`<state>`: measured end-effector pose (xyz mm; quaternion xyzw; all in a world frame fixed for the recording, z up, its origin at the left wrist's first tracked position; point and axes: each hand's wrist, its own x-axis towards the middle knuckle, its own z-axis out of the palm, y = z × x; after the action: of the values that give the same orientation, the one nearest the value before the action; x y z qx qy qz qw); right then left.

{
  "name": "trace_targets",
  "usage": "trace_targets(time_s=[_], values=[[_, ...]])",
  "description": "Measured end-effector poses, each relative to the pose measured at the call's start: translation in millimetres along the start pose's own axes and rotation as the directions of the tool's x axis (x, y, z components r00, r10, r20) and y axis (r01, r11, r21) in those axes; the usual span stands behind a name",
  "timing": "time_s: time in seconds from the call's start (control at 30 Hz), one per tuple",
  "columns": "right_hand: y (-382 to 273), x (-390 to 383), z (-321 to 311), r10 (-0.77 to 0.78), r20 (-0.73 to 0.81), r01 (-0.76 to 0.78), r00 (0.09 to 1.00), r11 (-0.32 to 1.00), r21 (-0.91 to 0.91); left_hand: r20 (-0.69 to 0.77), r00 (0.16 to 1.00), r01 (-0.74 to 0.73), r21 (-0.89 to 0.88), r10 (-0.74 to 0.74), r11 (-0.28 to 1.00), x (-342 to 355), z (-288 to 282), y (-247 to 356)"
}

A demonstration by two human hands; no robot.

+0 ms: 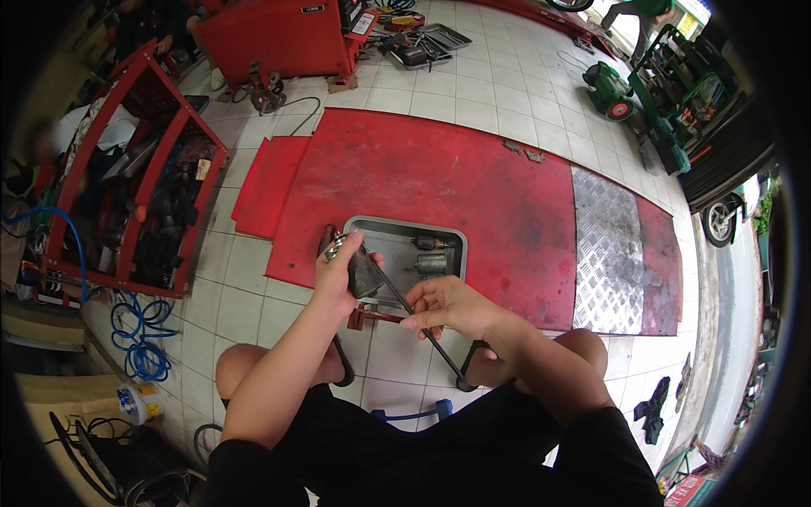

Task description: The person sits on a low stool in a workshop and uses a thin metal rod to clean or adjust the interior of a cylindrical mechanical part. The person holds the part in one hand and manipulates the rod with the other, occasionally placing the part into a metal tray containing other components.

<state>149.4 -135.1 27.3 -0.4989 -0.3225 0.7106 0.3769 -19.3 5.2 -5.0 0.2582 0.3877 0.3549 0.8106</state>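
Note:
My left hand point(338, 275) is closed around a dark grey metal part point(365, 277) with a shiny piece at its upper end; its exact kind is hard to make out. From that part a thin black cable or hose point(390, 286) slants down to the right, ending near my right foot. My right hand point(443, 306) has its fingers curled round this cable partway along. Beneath my hands, a grey metal tray point(461, 245) rests on the red platform. In it lie a silver metal cylinder point(431, 264) and a smaller dark, coppery part point(429, 242).
The red lift platform point(422, 169) has a diamond-plate section point(606, 253) at right. At left stands a red tool cart point(127, 169), with a coiled blue hose point(144, 338) beside it. A blue low stool point(414, 414) is under me. Tool trays point(422, 51) lie on the far floor.

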Motion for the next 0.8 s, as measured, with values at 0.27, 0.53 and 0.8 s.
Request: trace_targets(time_s=[0.27, 0.53, 0.8], values=[[-4, 2, -14, -0.027, -0.073, 0.031, 0.997, 0.998, 0.055, -0.178, 0.966, -0.082, 0.476, 0.187, 0.876, 72, -72, -50], [-12, -11, -24, -0.084, -0.136, 0.087, 0.987, 0.996, 0.012, -0.054, 0.862, -0.202, 0.875, 0.504, 0.441, 86, -95, -67], [-1, -8, -21, -0.011, -0.199, -0.029, 0.980, 0.980, -0.199, 0.159, 0.774, -0.352, 0.913, 0.613, 0.207, 87, -103, -73]])
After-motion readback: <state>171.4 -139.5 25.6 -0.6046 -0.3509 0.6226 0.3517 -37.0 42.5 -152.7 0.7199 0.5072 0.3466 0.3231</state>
